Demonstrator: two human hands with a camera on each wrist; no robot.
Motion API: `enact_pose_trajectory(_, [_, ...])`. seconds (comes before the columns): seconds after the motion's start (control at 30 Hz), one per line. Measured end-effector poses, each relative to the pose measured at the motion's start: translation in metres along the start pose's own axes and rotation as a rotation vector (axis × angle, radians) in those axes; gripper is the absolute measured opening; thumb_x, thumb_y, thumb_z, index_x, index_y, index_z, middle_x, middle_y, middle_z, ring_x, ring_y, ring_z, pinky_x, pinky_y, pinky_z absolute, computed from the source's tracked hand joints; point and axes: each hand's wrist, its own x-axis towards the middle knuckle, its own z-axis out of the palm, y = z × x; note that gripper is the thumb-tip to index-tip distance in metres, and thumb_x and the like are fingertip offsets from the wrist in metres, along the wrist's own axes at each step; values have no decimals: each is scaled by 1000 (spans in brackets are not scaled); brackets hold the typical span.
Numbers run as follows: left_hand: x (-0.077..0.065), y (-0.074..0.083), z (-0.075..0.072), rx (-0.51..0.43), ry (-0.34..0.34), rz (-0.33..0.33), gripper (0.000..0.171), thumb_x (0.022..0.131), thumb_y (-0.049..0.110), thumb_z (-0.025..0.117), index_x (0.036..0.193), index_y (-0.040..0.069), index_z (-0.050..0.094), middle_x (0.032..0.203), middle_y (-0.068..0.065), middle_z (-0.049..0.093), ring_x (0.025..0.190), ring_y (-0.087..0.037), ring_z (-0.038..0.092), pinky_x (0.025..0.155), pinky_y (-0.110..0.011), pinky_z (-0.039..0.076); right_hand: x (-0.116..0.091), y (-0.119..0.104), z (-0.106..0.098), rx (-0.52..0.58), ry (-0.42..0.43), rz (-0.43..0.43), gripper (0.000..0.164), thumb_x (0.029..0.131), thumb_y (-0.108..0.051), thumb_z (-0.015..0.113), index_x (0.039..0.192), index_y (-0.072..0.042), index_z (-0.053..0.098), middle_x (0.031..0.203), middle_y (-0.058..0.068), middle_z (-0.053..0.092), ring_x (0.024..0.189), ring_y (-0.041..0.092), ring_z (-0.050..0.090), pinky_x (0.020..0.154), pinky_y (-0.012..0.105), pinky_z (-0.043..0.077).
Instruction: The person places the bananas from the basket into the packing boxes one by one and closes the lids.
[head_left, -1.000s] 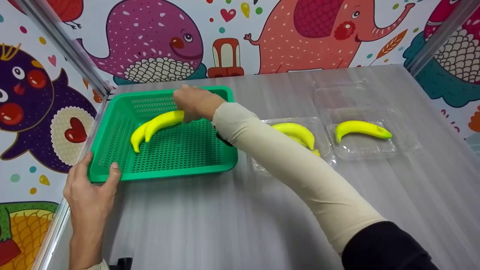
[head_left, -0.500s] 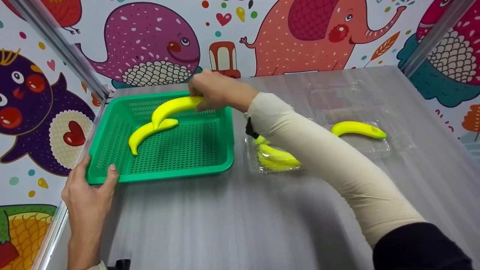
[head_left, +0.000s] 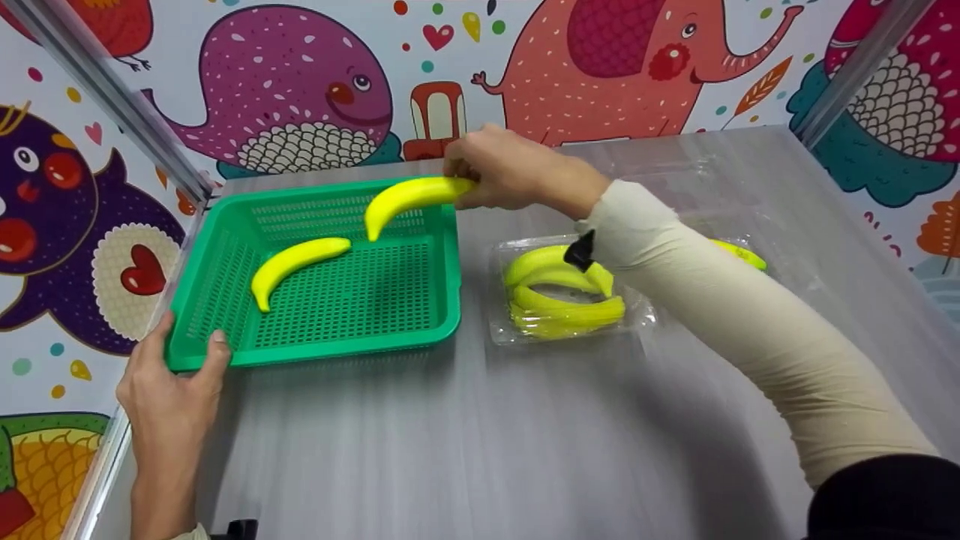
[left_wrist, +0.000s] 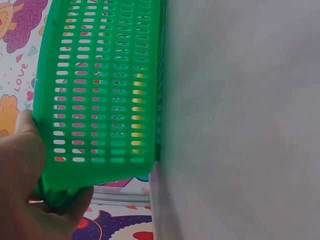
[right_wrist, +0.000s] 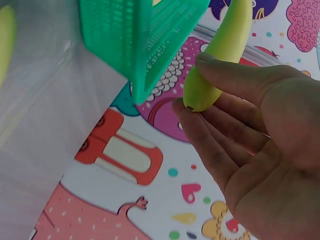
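My right hand (head_left: 517, 169) pinches one end of a yellow banana (head_left: 412, 196) between thumb and fingers, holding it raised over the right side of a green plastic basket (head_left: 345, 346). The right wrist view shows the thumb across the held banana (right_wrist: 220, 60) and the fingers beneath it. A second banana (head_left: 296, 264) lies on the basket's slotted floor, toward the left. At the basket's near left corner my left hand (head_left: 172, 382) grips the rim, thumb on the near side. In the left wrist view, that left hand (left_wrist: 45, 185) curls around the basket's corner.
Right of the basket stands a clear plastic container (head_left: 499, 330) with several bananas inside. Farther right, my sleeve (head_left: 720, 315) partly covers another banana (head_left: 742, 253) in a second clear container, whose lid lies back. Printed wall panels (head_left: 442, 45) border the grey table (head_left: 420, 442).
The right hand has lifted one banana off the other in the basket and carried it up and right. The left hand stays on the basket's corner.
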Motion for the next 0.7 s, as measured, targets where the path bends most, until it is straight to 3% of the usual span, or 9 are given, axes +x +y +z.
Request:
enact_pose_trajectory(0.3, [1,0,-1,17,-10,-16,72,101,28,75,161,1,48,153,-33,57,140,-51,56,120,-64,42,-50,39,-8,23,51,7,30,94,-13,85,120,0,77,114,15,80,105,30,78,97,46,65])
enact_pose_trajectory(0.7, [1,3,-1,18,-10,-21,72,100,28,75,161,1,48,155,-32,56,142,-51,55,120,-65,42,-121,90,-9,67,97,158,32,90,-8,88,120,-2,79,112,15,81,106,31,80,95,49,66])
